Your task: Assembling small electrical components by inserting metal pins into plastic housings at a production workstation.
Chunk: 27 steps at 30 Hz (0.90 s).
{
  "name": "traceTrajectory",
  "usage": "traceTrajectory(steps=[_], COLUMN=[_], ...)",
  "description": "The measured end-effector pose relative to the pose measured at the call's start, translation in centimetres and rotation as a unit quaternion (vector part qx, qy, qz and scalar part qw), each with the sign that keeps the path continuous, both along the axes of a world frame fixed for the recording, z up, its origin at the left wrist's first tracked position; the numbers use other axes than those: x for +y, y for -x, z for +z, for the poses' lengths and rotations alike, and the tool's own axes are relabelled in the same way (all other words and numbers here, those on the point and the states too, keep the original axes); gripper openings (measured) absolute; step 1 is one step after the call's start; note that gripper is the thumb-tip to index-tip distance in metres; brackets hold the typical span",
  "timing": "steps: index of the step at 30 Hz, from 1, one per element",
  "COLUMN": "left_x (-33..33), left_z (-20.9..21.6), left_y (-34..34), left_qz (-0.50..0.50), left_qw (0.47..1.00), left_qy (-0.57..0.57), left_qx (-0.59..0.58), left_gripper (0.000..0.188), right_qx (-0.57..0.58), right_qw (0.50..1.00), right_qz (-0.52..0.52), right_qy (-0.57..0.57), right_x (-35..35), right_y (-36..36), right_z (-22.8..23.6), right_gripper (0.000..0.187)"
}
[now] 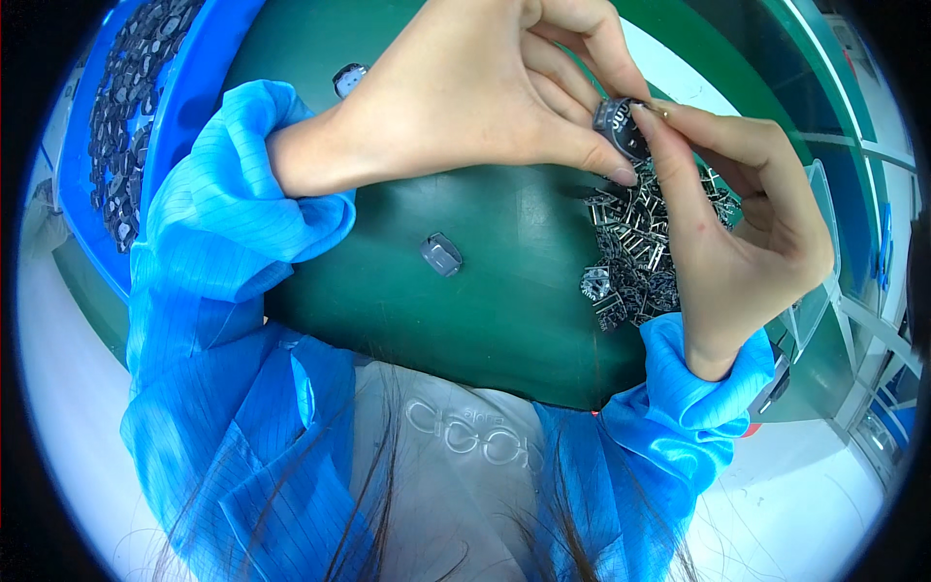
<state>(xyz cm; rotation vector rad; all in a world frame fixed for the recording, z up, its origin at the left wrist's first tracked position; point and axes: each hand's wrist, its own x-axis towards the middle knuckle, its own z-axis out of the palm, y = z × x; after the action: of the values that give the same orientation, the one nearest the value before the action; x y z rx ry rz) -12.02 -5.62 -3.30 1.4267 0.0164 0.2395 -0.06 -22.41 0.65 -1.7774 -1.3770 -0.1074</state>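
Observation:
My left hand (456,102) reaches in from the left and grips a small black rounded casing (613,122) with pale markings, between thumb and fingers. My right hand (742,218) meets it from the right, its thumb and forefinger pinched together at the casing's right edge. A tiny brass-coloured bit shows at those fingertips; what they hold is mostly hidden. Below both hands lies a heap of small dark and silvery metal parts (635,247). One dark grey casing (442,254) rests alone on the green tabletop (524,291).
At the far left stands a blue bin (199,97) filled with many black pieces (131,126). Another casing with a pale face (349,80) lies beyond my left wrist. A clear panel (815,262) stands at the right, beside my right hand.

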Motion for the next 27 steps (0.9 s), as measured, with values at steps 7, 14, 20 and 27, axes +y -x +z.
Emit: traceTrajectory(steps=[7,14,20,27], left_x=[-0.6,0.2,0.5,0.3], left_z=[0.9,-0.1,-0.7,-0.2], left_y=[0.3,-0.4,-0.6,-0.4], left_qz=[0.086,0.031,0.031,0.021], left_qw=[0.979,0.996,0.994,0.992], left_qy=[-0.174,-0.078,-0.030,-0.071], left_qx=[-0.053,-0.025,-0.102,-0.104], left_gripper=[0.028,0.031,0.030,0.030], right_qx=[0.108,0.299,0.176,0.045], right_qw=[0.993,0.954,0.983,0.998], right_qz=[0.027,0.017,0.055,0.042], right_qy=[0.036,-0.022,0.012,0.010], right_x=[0.4,-0.3,0.0,-0.2], right_y=[-0.2,-1.0,-0.5,-0.4], right_z=[-0.1,1.3,0.8,0.7], right_gripper=[0.012,0.016,0.016,0.015])
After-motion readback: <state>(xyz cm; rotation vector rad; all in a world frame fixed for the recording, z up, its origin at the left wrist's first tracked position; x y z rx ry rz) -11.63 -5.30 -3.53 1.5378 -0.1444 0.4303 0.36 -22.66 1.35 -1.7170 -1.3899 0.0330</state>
